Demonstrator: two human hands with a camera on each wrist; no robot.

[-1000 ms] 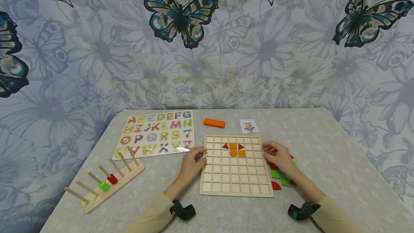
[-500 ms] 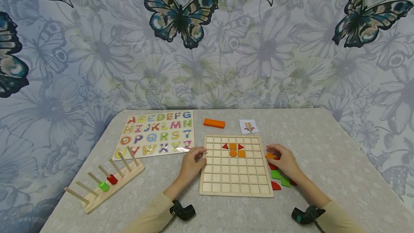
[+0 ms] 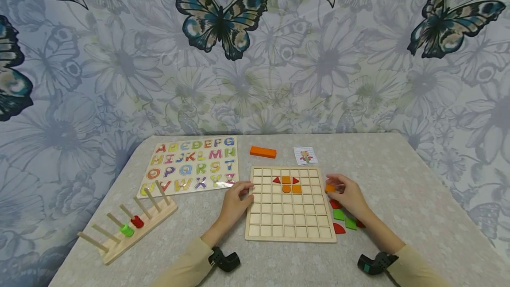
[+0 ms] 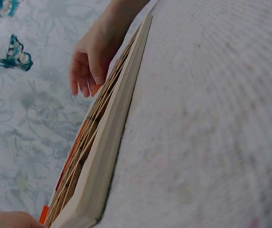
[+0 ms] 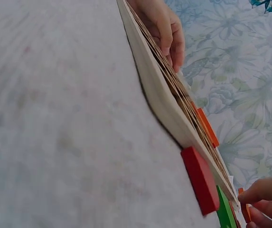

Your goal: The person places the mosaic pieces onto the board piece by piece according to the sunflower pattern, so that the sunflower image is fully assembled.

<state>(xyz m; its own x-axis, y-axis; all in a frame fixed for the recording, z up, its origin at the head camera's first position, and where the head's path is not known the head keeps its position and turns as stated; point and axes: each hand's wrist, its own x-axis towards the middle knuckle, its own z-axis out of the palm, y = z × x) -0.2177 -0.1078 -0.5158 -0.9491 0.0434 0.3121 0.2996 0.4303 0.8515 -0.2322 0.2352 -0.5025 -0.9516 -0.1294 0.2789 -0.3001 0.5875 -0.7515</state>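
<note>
A wooden grid board (image 3: 291, 220) lies flat on the table. Set in its upper cells are orange squares (image 3: 296, 189), an orange circle (image 3: 286, 188) and red triangles (image 3: 295, 180). My left hand (image 3: 236, 200) rests at the board's left edge, its fingertips and thumb touching the rim. Just right of the board, my right hand (image 3: 350, 195) pinches an orange tile (image 3: 330, 188) between thumb and fingers. The hand partly covers the tile, so its full shape is hidden. Beneath and beside that hand lie green tiles (image 3: 350, 223) and red tiles (image 3: 339, 228).
A pattern card (image 3: 306, 156) and an orange block (image 3: 263, 152) lie behind the board. Further left are an alphabet puzzle (image 3: 191, 163) and a wooden peg stand (image 3: 139, 229) with green and red beads. A patterned wall covering (image 3: 255, 92) rises behind the table.
My right hand drew back from the board's right edge to the loose tiles, then moved slightly up and left with the orange tile. The left hand stayed at the board's edge.
</note>
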